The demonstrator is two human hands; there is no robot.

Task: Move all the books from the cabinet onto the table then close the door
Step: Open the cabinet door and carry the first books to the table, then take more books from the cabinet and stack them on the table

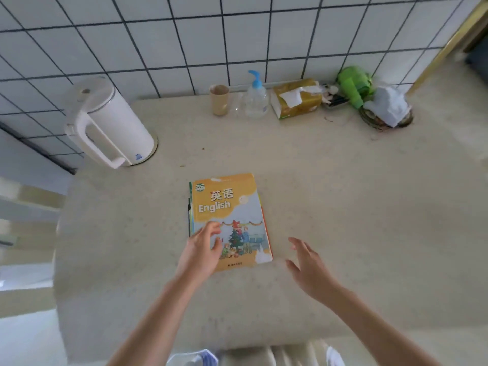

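A small stack of books [232,207] lies flat in the middle of the beige table [343,207]. The top one has an orange cover reading "English". Edges of other books show under it on its left side. My left hand [202,249] hovers over the stack's near left corner, fingers apart and curled, fingertips at or just above the cover. My right hand [307,265] is open to the right of the stack, a little apart from it, holding nothing. The cabinet and its door are out of view.
A white electric kettle [108,125] stands at the back left. Along the tiled wall are a paper cup [219,99], a pump bottle [256,97], a tissue pack [297,99], a green object [355,84] and a white cloth on a dish [389,108].
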